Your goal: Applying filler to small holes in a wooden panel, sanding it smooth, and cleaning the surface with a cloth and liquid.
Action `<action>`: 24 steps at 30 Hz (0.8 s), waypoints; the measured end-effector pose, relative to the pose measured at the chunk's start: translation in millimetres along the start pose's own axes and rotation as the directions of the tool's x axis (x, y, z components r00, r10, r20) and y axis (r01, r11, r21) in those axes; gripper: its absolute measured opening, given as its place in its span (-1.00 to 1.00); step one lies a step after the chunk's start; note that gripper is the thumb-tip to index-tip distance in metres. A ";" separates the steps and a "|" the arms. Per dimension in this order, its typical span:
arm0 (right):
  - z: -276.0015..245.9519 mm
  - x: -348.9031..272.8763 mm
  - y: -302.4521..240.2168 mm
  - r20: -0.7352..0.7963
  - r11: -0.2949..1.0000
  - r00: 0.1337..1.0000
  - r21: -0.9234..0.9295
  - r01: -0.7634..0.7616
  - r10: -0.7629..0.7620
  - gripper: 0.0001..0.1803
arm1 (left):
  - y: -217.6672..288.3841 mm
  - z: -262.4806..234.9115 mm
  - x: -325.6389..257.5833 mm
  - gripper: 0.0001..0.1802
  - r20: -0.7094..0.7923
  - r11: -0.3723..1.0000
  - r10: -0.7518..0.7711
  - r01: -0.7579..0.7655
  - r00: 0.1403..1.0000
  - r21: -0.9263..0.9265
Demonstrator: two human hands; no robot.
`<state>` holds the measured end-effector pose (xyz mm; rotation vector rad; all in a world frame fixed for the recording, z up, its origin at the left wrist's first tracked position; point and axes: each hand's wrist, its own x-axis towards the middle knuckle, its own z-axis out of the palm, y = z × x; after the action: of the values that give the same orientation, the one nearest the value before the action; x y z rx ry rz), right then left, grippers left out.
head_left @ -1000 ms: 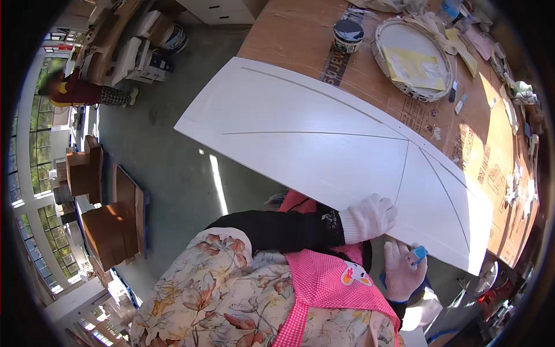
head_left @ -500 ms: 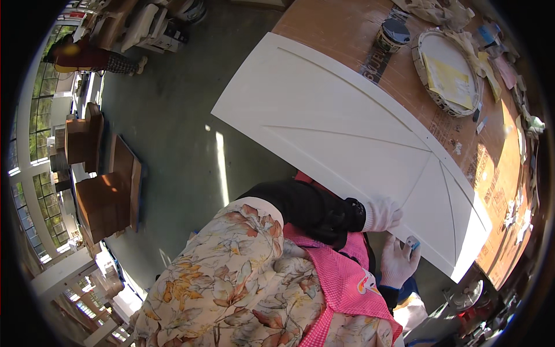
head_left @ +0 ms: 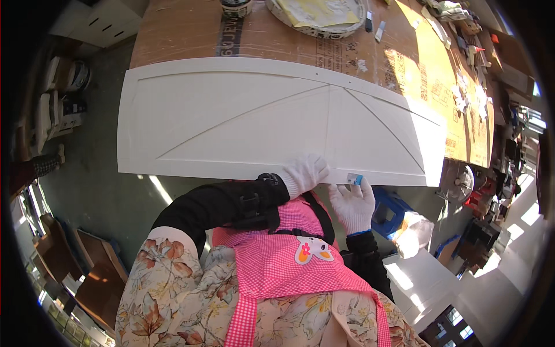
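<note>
A long white panel (head_left: 243,127) with raised trim strips lies on the worktable, its near edge jutting toward me. My left hand (head_left: 306,174), in a white knit glove, rests on that near edge, fingers laid over the surface and slightly bent. Just to its right is my right hand (head_left: 354,205), gloved alike. Between its thumb and fingers it pinches a small blue-and-whitish piece (head_left: 355,178) against the panel's edge; its exact kind is too small to make out.
Brown printed cardboard (head_left: 185,34) covers the worktable. On it stand a dark tub (head_left: 236,8), a round paint-smeared tray (head_left: 341,29) with a yellow sheet, and a small brush (head_left: 380,31). A blue stool (head_left: 388,211) and a fan (head_left: 459,182) stand at right.
My view has swung to the right, so the panel now lies nearly level across it. Both hands remain at the near edge, the right still pinching the small piece.
</note>
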<state>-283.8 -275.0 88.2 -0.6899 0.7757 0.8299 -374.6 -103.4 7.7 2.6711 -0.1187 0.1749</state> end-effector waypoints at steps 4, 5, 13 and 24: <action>-0.9 -4.5 -1.7 -0.010 0.999 0.999 0.029 -0.031 0.032 -0.66 | -1.1 -11.2 2.5 -0.71 0.001 0.998 0.032 -0.032 0.999 -0.047; -2.4 -6.3 -4.2 0.044 0.999 0.999 0.038 -0.015 0.013 -0.66 | -1.3 -13.4 3.0 -0.70 -0.009 0.998 0.013 -0.014 1.000 -0.065; 12.0 -29.3 -56.0 -0.029 0.819 1.000 -0.573 -0.017 0.000 -0.76 | -1.0 -16.6 9.0 -0.74 0.054 1.000 0.023 -0.022 0.998 -0.006; 195.1 111.2 -111.6 0.334 0.648 0.917 -0.654 0.391 -0.218 -0.59 | 2.5 -5.1 5.3 -0.71 -0.050 0.998 0.001 0.002 0.999 0.066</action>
<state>-78.6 -136.4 127.7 -1.3590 0.0738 0.8674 -370.2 -103.6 14.1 2.7299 -0.0983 0.2494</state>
